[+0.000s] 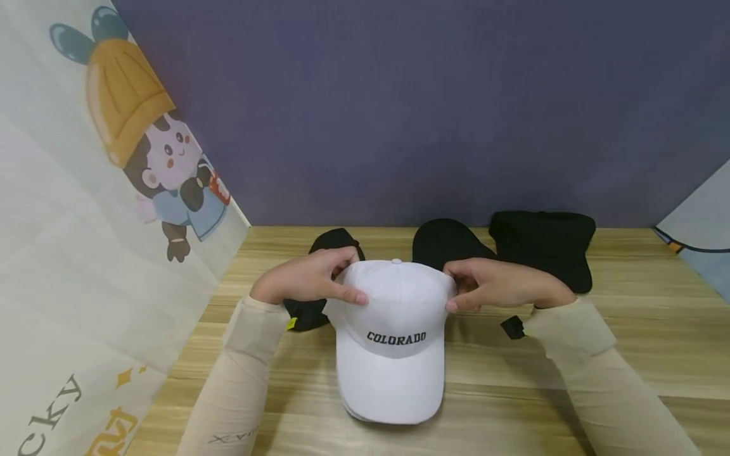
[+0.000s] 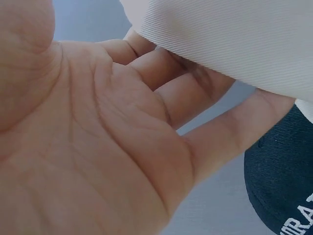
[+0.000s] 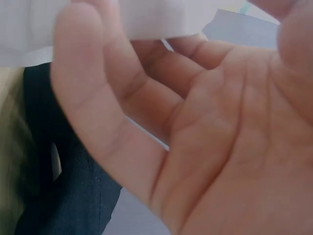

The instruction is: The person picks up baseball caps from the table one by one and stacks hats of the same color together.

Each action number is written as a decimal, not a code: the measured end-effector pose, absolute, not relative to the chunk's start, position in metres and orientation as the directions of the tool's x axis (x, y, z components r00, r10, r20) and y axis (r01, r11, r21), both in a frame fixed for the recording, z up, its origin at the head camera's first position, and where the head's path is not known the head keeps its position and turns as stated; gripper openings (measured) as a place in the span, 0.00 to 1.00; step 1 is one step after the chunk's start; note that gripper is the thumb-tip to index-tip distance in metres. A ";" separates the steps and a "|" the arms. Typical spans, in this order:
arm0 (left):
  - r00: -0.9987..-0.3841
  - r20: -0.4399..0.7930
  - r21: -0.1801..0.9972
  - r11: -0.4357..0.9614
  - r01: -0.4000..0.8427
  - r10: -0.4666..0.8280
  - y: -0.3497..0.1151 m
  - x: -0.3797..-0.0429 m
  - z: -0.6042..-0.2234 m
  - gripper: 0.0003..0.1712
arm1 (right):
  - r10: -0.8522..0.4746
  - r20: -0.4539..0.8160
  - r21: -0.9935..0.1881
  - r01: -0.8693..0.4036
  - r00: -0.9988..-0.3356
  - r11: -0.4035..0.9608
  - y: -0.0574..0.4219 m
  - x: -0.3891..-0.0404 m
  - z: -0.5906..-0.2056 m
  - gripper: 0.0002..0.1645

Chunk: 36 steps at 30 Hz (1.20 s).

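A white baseball cap (image 1: 393,304) with COLORADO in dark letters across its front is held between both hands, its brim pointing toward me. My left hand (image 1: 310,275) grips the left side of the crown, thumb on the outside and fingers tucked behind. On the opposite side my right hand (image 1: 502,285) pinches the crown between thumb and curled fingers. In the left wrist view, the fingers reach under the edge of the white fabric (image 2: 230,39). The right wrist view has fingers bent around the white cap edge (image 3: 156,19). A second edge shows along the brim's lower left.
Behind the hands, black caps lie on the wooden table (image 1: 308,392): one at left (image 1: 336,239), a rounded middle one (image 1: 450,244), and another at right (image 1: 542,247). A dark blue-grey wall (image 1: 422,114) closes the back; a printed white sheet (image 1: 74,221) hangs left.
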<state>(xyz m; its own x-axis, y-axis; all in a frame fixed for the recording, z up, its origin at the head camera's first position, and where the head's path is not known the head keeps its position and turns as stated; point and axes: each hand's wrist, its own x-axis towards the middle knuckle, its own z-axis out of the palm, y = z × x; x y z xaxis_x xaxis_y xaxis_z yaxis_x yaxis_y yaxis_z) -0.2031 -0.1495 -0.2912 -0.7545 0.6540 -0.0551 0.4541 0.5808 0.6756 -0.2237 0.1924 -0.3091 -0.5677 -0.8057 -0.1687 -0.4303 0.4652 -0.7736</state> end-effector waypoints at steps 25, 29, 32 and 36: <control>-0.791 -0.154 0.557 0.714 0.425 0.591 -0.146 -0.211 -0.299 0.31 | -0.815 -0.216 -0.734 -0.461 -0.537 0.499 0.188 -0.237 -0.326 0.21; -0.799 -0.161 0.549 0.725 0.415 0.580 -0.146 -0.212 -0.300 0.31 | -0.804 -0.229 -0.723 -0.457 -0.549 0.518 0.186 -0.237 -0.327 0.24; -0.806 -0.168 0.542 0.736 0.405 0.567 -0.145 -0.212 -0.300 0.32 | -0.796 -0.233 -0.727 -0.444 -0.558 0.524 0.186 -0.237 -0.328 0.25; -0.813 -0.179 0.533 0.749 0.394 0.555 -0.144 -0.212 -0.301 0.33 | -0.792 -0.233 -0.732 -0.434 -0.565 0.525 0.186 -0.237 -0.330 0.25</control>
<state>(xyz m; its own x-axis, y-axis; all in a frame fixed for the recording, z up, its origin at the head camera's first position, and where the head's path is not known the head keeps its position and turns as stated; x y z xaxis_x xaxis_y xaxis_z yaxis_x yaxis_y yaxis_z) -0.2119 -0.1444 -0.3005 -0.8125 0.5547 -0.1791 0.3937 0.7488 0.5331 -0.2372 0.1863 -0.3295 -0.5650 -0.7916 -0.2327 -0.4343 0.5252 -0.7318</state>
